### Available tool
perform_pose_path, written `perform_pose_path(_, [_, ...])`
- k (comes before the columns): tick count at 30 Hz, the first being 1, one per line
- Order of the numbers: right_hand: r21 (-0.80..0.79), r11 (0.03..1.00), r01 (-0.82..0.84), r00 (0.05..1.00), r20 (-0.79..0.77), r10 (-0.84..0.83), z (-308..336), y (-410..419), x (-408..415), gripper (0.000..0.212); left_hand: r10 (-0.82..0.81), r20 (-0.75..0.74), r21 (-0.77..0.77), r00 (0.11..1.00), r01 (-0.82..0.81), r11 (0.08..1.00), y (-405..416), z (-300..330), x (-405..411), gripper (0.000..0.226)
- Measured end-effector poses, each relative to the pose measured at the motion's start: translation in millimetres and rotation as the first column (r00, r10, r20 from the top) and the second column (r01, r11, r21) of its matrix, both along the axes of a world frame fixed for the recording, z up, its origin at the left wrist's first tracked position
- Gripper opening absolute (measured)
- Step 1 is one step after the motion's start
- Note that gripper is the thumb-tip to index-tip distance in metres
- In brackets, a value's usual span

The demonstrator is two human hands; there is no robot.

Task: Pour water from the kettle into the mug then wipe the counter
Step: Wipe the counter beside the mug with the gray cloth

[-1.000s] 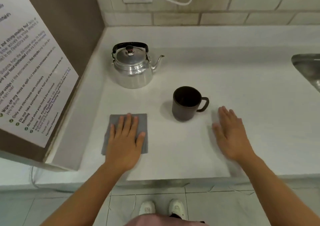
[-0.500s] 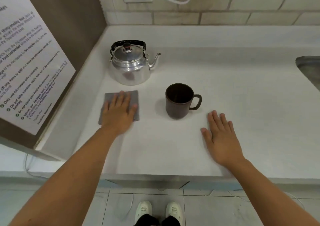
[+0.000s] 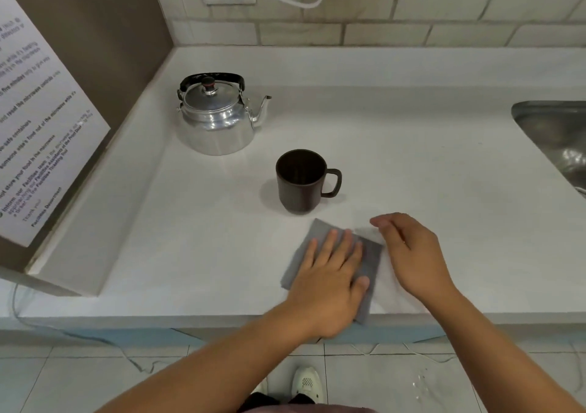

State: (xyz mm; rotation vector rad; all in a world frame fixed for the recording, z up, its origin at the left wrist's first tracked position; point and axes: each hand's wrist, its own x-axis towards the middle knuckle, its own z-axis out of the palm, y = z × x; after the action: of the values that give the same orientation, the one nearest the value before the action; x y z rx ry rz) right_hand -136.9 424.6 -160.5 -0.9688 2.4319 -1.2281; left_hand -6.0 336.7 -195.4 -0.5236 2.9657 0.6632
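One kettle (image 3: 218, 118), one mug (image 3: 301, 180), one cloth (image 3: 369, 255); L hand (image 3: 329, 281) flat on it, R hand (image 3: 412, 254) loose.

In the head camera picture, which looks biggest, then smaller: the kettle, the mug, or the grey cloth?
1. Grey cloth and kettle: alike; the cloth is nearer and partly under the left hand, so unsure.
2. Mug: smallest.

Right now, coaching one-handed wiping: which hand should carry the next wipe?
Left. The left hand lies flat on the grey cloth at the counter's front edge; the right hand is beside it, off the cloth.
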Motion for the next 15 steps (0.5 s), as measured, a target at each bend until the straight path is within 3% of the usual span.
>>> perform_pose_path(4, [0.034, 0.998, -0.045, 0.990, 0.133, 0.040, 0.1, 2.1, 7.2, 0.031, -0.054, -0.090, 0.321, 0.994, 0.081, 0.944, -17.4, 17.4, -30.4, 0.055])
perform_pose_path(7, [0.161, 0.980, -0.120, 0.992, 0.063, 0.111, -11.6, 1.1, 9.2, 0.049, 0.050, -0.262, 0.417, 0.964, 0.066, 0.907, -47.1, 18.2, 4.8, 0.038])
perform_pose_path(9, [0.343, 0.922, -0.180, 0.976, -0.058, 0.212, -22.6, -0.6, 5.2, 0.062, 0.156, -0.342, 0.332, 0.927, -0.036, 0.942, -72.5, 14.4, 35.4, 0.031])
perform_pose_path(11, [0.512, 0.848, -0.137, 0.939, -0.205, 0.275, -34.7, -8.1, -12.1, 0.066, 0.215, -0.368, 0.137, 0.905, -0.176, 0.975, -101.1, 8.7, 57.3, 0.034])
perform_pose_path(15, [0.582, 0.813, -0.017, 0.906, -0.336, 0.259, -40.1, -50.6, -75.6, 0.065, 0.368, -0.163, -0.047, 0.915, -0.380, 0.924, -142.4, -3.4, 81.1, 0.060])
